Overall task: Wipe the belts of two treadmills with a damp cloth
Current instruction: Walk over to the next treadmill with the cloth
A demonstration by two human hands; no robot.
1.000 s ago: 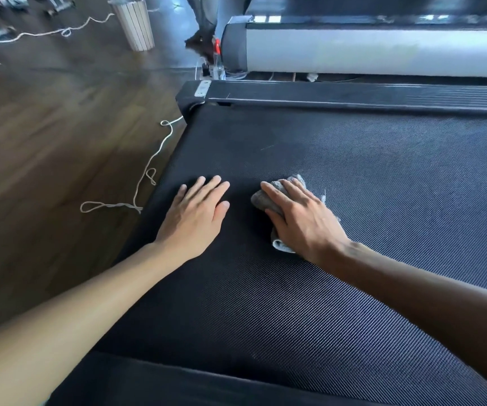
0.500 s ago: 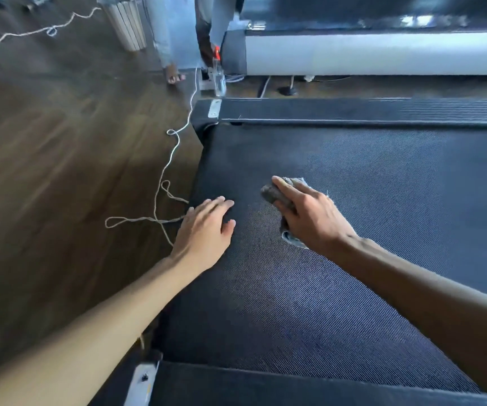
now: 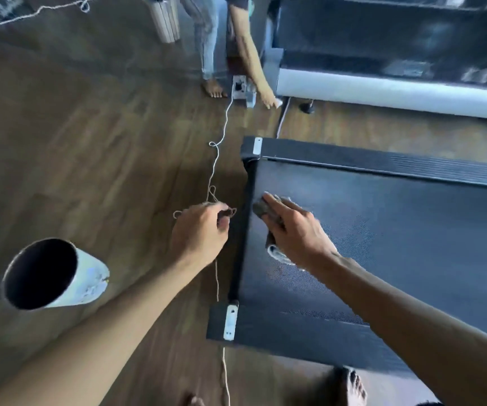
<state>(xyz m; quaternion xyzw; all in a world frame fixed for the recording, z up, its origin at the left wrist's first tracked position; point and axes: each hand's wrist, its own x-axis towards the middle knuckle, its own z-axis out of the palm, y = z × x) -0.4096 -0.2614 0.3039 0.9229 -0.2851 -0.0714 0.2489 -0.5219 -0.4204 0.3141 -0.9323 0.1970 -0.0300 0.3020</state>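
Cloth under right hand on belt; cup interior apparently dark.

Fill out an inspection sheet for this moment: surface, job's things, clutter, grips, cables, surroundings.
Surface: dark treadmill belt, low over a wooden floor.
Job's things: grey cloth on the belt's left end; second treadmill beyond.
Clutter: white open-topped container on the floor at left; ribbed bin further off.
Grips: right hand flat on the cloth, pressing it; left hand off the belt, fingers curled, too blurred to tell whether it holds anything.
Cables: thin white cord trails over the floor beside the belt, towards a white box.
Surroundings: another person's hand reaches to the floor near that box.
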